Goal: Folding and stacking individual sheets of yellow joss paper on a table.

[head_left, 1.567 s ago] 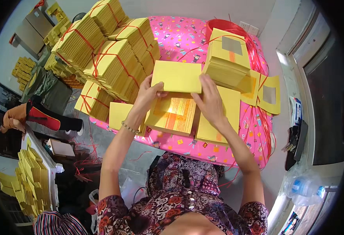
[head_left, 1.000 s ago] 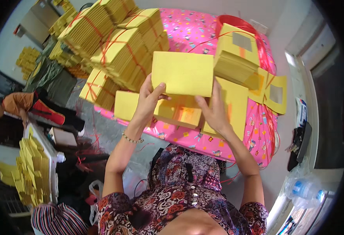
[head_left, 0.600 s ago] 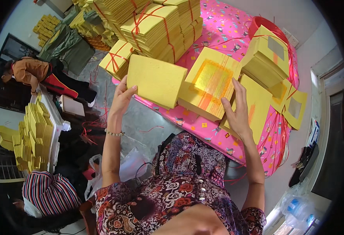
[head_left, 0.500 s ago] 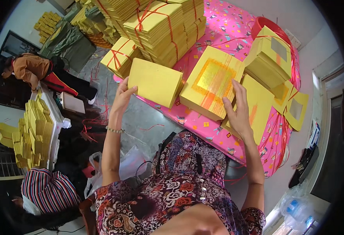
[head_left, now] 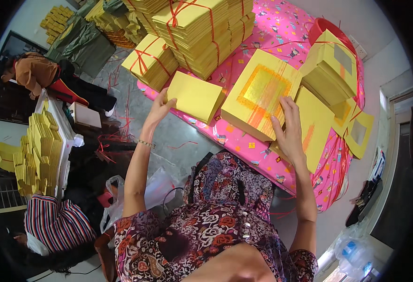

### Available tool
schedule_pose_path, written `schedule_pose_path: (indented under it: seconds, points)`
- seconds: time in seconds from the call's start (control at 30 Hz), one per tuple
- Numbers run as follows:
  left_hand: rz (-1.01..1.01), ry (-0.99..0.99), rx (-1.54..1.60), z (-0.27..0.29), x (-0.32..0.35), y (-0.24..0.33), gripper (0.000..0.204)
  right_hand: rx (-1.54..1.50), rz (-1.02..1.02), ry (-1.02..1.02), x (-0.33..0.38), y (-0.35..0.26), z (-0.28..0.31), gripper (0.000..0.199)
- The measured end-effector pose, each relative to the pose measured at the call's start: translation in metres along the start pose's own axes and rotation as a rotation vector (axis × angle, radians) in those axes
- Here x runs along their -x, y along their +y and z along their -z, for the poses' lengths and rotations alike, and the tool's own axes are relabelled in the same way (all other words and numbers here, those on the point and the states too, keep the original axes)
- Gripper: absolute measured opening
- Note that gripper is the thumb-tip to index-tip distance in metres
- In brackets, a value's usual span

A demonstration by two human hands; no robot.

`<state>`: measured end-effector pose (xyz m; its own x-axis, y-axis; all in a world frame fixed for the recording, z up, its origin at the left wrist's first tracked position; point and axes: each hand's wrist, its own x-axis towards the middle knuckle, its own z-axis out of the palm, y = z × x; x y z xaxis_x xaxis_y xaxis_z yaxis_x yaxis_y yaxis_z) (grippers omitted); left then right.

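My left hand (head_left: 162, 107) grips the left edge of a thin block of plain yellow paper sheets (head_left: 194, 97), thumb on top. The block is at the near edge of the pink table, its right end close to a thicker stack of yellow paper (head_left: 253, 110). That stack has an orange-bordered gold square and orange streaks on its top. My right hand (head_left: 289, 131) rests on the stack's right edge, fingers stretched out and thumb apart. Partly under the right forearm lies a flatter yellow sheet pile (head_left: 314, 122) with an orange mark.
Yellow bundles tied with red string (head_left: 192, 33) rise at the back left of the pink tablecloth (head_left: 281, 26). A tall yellow stack (head_left: 331, 70) stands right, before a red basin (head_left: 320, 27). Two people sit at left around a white table (head_left: 65, 155) with yellow paper piles.
My left hand has moved slightly to the right with the thin yellow block. My right hand stays on the edge of the thick stack. The whole view has shifted a little.
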<state>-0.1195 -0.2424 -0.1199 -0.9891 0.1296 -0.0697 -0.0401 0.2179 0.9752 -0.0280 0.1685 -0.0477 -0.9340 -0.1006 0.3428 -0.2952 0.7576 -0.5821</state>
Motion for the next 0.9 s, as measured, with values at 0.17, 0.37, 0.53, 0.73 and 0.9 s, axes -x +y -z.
schedule_pose_path:
  seconds: [0.17, 0.37, 0.53, 0.73, 0.9]
  points:
    - [-0.082, 0.055, -0.183, -0.004, -0.001, -0.005, 0.057, 0.007, 0.002, 0.004, 0.001, 0.000, -0.001, 0.053]
    - [-0.370, 0.303, -0.800, -0.016, 0.003, 0.003, 0.065, 0.020, 0.008, -0.004, 0.001, 0.000, 0.002, 0.052]
    - [-0.389, 0.125, -0.886, -0.017, 0.005, 0.028, 0.051, -0.046, 0.011, 0.030, 0.001, -0.002, 0.006, 0.046]
    - [-0.500, 0.106, -0.822, -0.023, 0.005, 0.044, 0.048, 0.081, 0.181, -0.055, 0.005, -0.014, 0.029, 0.044]
    - [-0.590, 0.073, -0.717, -0.046, 0.003, 0.078, 0.038, 0.186, 0.272, -0.014, 0.012, -0.016, 0.026, 0.044]
